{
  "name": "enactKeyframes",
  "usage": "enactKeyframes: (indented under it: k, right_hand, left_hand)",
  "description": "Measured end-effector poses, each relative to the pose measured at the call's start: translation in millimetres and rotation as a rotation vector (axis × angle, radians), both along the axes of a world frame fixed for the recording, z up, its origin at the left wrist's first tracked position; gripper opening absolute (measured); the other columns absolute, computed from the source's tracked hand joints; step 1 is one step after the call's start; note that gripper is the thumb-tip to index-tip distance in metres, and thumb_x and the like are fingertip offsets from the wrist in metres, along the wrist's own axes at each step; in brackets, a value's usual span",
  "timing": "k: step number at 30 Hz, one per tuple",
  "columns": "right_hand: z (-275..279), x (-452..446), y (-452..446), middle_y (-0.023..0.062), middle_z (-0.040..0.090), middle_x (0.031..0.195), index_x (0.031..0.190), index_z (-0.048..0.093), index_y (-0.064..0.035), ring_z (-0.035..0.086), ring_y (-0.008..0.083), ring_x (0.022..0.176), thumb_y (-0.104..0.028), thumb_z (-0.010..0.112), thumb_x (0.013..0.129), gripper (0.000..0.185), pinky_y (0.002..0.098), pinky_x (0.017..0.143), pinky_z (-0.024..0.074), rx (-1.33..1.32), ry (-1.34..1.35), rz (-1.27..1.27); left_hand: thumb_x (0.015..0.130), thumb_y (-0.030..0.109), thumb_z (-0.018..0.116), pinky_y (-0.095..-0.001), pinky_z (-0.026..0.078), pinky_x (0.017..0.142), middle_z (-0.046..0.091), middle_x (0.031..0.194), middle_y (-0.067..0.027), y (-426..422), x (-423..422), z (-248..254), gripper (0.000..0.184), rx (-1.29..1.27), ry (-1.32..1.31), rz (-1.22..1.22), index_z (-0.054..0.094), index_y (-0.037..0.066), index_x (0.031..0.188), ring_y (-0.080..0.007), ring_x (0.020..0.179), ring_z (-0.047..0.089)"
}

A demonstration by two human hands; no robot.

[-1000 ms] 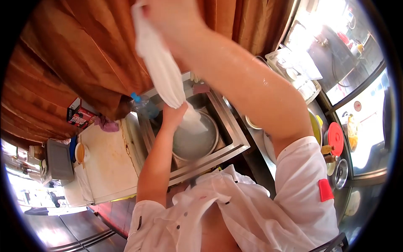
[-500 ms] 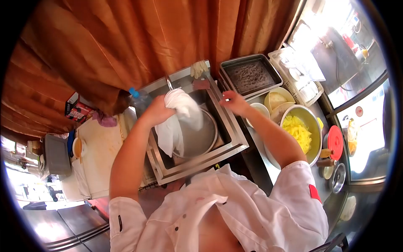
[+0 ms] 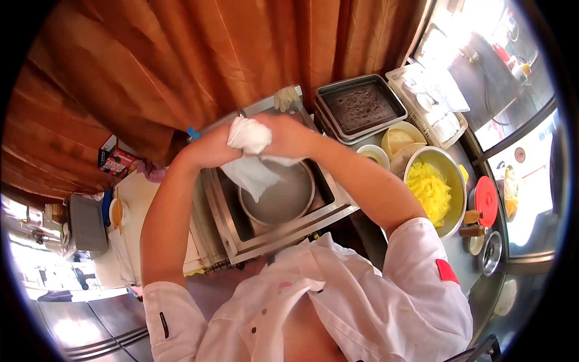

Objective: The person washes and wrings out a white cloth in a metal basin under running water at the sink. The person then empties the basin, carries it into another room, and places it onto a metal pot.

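Note:
A bunched white cloth (image 3: 249, 135) is gripped between my two hands above the sink, its loose end hanging down over a round metal pot. My left hand (image 3: 216, 146) is closed around the cloth's left side. On the other side, my right hand (image 3: 286, 137) is also closed on it, its fingers partly hidden behind the cloth. The metal pot (image 3: 281, 202) stands in the sink (image 3: 241, 248) beneath, with cloudy liquid in it. Most of the faucet is hidden behind my hands.
To the right are a dark baking tray (image 3: 362, 108), a white plastic basket (image 3: 449, 134), bowls, a metal bowl (image 3: 457, 208) of yellow cut food and a red lid (image 3: 485, 201). A cutting board (image 3: 154, 223) lies left. An orange curtain (image 3: 199, 54) hangs behind the sink.
My right hand has moved left from beside the sink's right edge and taken hold of the cloth. The cloth is now bunched up between both hands.

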State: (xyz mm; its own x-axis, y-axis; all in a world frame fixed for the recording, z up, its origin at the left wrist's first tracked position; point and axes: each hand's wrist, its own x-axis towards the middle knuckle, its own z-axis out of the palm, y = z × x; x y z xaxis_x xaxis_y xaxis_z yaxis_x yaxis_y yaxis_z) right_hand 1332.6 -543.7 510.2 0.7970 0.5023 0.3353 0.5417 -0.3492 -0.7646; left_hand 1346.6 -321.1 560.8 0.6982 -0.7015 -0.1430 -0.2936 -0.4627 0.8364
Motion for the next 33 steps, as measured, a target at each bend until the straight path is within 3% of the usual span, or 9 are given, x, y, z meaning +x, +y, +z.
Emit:
enactKeyframes:
  k: [4,9,12,17,20,22,23,30,33]
  right_hand:
    - [35,29,-5,0.0191,0.069,0.121,0.134,0.058,-0.0020,0.069,0.0284,0.107,-0.030,0.089,0.075,0.072,0.0361,0.096,0.0520,-0.080,0.203,0.132]
    - [56,33,2,0.0132,0.065,0.128,0.140,0.053,-0.0027,0.062,0.0236,0.116,-0.023,0.091,0.073,0.079,0.0334,0.101,0.0493,0.192,0.220,0.125]
    - [79,25,11,0.0089,0.060,0.131,0.144,0.047,-0.0070,0.058,0.0206,0.122,-0.013,0.086,0.078,0.077,0.0355,0.104,0.0483,0.379,0.328,0.159]
    - [96,27,44,0.0108,0.063,0.122,0.141,0.045,-0.0059,0.064,0.0207,0.111,-0.008,0.085,0.079,0.074,0.0357,0.094,0.0546,0.761,0.467,0.164]
    - [98,28,65,0.0118,0.063,0.117,0.136,0.045,-0.0047,0.067,0.0219,0.102,-0.009,0.085,0.080,0.069,0.0374,0.083,0.0587,0.970,0.498,0.193]
    - [96,23,73,0.0117,0.064,0.115,0.136,0.044,-0.0052,0.068,0.0217,0.099,-0.009,0.085,0.081,0.068,0.0385,0.082,0.0590,1.141,0.579,0.189]
    - [94,23,78,0.0117,0.064,0.115,0.136,0.044,-0.0052,0.068,0.0217,0.099,-0.009,0.085,0.081,0.068,0.0385,0.082,0.0590,1.140,0.578,0.189]
    - [86,25,72,0.0108,0.064,0.115,0.136,0.044,-0.0062,0.067,0.0231,0.099,-0.015,0.081,0.087,0.062,0.0403,0.081,0.0592,1.354,0.570,0.088]
    - [70,31,43,0.0113,0.062,0.119,0.136,0.045,-0.0058,0.065,0.0232,0.106,-0.013,0.078,0.089,0.058,0.0415,0.086,0.0581,1.384,0.503,0.069]
  left_hand:
    - [0.084,0.005,0.068,-0.0312,0.045,0.102,0.061,0.127,-0.0066,7,2,-30,0.059,-0.045,-0.162,0.207,0.048,0.002,0.140,-0.0150,0.117,0.055]
    - [0.080,0.015,0.082,-0.0365,0.044,0.107,0.051,0.142,-0.0099,4,-19,-68,0.090,-0.377,0.021,0.375,0.030,0.001,0.152,-0.0193,0.128,0.052]
    - [0.077,0.014,0.085,-0.0366,0.044,0.108,0.052,0.142,-0.0103,0,-25,-99,0.092,-0.519,-0.097,0.313,0.033,0.001,0.151,-0.0192,0.128,0.052]
    - [0.075,0.008,0.087,-0.0362,0.042,0.110,0.055,0.138,-0.0095,-31,-33,-131,0.082,-0.670,0.010,0.333,0.044,-0.001,0.144,-0.0196,0.128,0.052]
    - [0.076,0.007,0.087,-0.0359,0.042,0.109,0.056,0.138,-0.0089,-57,-31,-135,0.079,-0.794,-0.140,0.357,0.045,0.000,0.143,-0.0196,0.127,0.053]
    - [0.078,0.005,0.085,-0.0359,0.043,0.107,0.055,0.138,-0.0092,-72,-28,-137,0.074,-0.942,-0.141,0.566,0.046,0.000,0.142,-0.0197,0.126,0.053]
    - [0.079,0.013,0.086,-0.0369,0.043,0.108,0.055,0.140,-0.0098,-77,-33,-125,0.079,-0.986,-0.082,0.562,0.043,-0.001,0.144,-0.0209,0.127,0.054]
    - [0.088,0.013,0.077,-0.0337,0.047,0.098,0.066,0.125,-0.0106,-50,-13,-140,0.049,-0.757,-0.230,0.690,0.059,-0.002,0.131,-0.0187,0.116,0.061]
    - [0.092,0.004,0.066,-0.0336,0.050,0.091,0.069,0.112,-0.0072,-20,1,-152,0.039,-0.673,0.017,0.744,0.058,-0.002,0.130,-0.0180,0.100,0.066]
